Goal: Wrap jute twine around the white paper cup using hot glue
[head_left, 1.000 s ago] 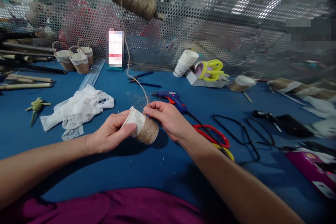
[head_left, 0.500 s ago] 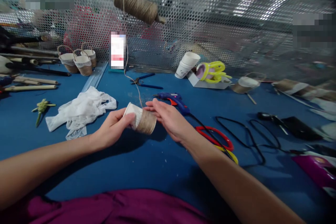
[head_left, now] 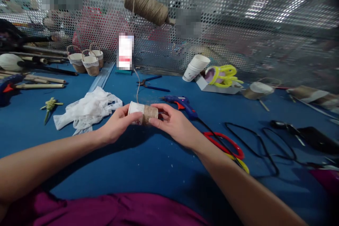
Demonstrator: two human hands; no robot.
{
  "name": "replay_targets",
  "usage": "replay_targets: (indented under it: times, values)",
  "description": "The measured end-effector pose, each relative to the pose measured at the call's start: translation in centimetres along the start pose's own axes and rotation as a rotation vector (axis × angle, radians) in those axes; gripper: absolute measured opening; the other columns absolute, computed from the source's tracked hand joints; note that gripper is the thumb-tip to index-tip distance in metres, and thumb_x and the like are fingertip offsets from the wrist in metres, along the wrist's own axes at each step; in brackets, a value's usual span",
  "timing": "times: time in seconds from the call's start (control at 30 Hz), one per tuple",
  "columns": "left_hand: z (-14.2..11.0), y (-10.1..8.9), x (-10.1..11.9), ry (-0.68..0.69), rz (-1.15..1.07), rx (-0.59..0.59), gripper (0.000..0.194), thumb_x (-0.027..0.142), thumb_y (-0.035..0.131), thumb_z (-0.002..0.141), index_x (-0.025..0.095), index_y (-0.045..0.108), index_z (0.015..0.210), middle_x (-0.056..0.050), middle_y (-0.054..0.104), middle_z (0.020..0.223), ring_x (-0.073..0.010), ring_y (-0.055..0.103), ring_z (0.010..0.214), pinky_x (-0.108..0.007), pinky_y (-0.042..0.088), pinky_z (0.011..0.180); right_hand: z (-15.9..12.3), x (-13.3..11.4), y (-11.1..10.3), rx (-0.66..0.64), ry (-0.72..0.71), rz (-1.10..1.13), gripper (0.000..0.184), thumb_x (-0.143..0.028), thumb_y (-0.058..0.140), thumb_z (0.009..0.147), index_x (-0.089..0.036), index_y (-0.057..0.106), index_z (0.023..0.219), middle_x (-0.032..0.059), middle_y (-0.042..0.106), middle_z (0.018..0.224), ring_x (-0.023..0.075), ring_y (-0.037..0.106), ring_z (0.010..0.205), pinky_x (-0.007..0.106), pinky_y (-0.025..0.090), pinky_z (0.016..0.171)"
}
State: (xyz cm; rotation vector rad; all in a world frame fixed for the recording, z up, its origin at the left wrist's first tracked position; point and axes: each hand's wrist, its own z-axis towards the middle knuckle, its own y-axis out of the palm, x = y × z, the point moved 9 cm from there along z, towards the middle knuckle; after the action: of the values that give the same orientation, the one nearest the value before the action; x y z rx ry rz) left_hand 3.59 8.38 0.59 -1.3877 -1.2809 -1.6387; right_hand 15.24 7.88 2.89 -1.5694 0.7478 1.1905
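Note:
A white paper cup (head_left: 142, 113), partly wound with brown twine, lies sideways between both hands above the blue table (head_left: 148, 169). My left hand (head_left: 118, 125) grips the cup's white rim end with thumb and fingers. My right hand (head_left: 173, 123) holds the twine-covered end, its thumb pressed on the wrap. A strand of twine (head_left: 137, 84) runs up from the cup to a twine spool (head_left: 147, 6) on the perforated metal screen.
A blue glue gun (head_left: 182, 103) lies just behind my right hand; red-handled scissors (head_left: 225, 144) and black cords to its right. White lace (head_left: 88, 109) sits left of the cup. Pliers (head_left: 150, 84), stacked paper cups (head_left: 195, 67), small finished baskets (head_left: 86, 60) and bamboo sticks lie farther back.
The cup has turned from tilted to lying level and rose slightly. My right hand shifted from pinching the strand above the cup to holding its wrapped end. The view drifted left.

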Motion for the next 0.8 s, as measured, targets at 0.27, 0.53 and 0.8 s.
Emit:
replay_targets:
  times: [0.27, 0.53, 0.8]
  values:
    - [-0.2, 0.3, 0.8, 0.074, 0.161, -0.042, 0.033, 0.024, 0.066, 0.067, 0.013, 0.056, 0.096, -0.004, 0.062, 0.087, -0.0126, 0.053, 0.073, -0.025, 0.042, 0.069, -0.1, -0.9, -0.1, 0.018, -0.070, -0.013, 0.044, -0.030, 0.063, 0.072, -0.018, 0.045, 0.110, 0.0105, 0.058, 0.108, 0.0205, 0.059, 0.096, 0.040, 0.047, 0.086]
    - [0.7, -0.3, 0.6, -0.014, -0.101, 0.018, 0.020, 0.027, 0.061, 0.070, 0.009, 0.062, 0.078, -0.004, 0.063, 0.071, -0.0113, 0.052, 0.065, -0.023, 0.040, 0.062, -1.4, -4.3, 0.2, 0.139, -0.510, -0.577, 0.041, -0.019, 0.060, 0.072, -0.022, 0.042, 0.109, 0.0099, 0.048, 0.114, 0.0225, 0.045, 0.110, 0.043, 0.038, 0.095]
    - [0.4, 0.1, 0.6, 0.100, 0.173, -0.094, 0.021, 0.028, 0.056, 0.076, 0.013, 0.064, 0.089, -0.004, 0.065, 0.085, -0.0139, 0.056, 0.077, -0.025, 0.042, 0.073, -0.5, -2.9, -5.7, 0.366, -0.183, -0.541, 0.032, -0.041, 0.055, 0.076, -0.018, 0.052, 0.098, 0.0098, 0.058, 0.097, 0.0214, 0.056, 0.088, 0.038, 0.046, 0.079]
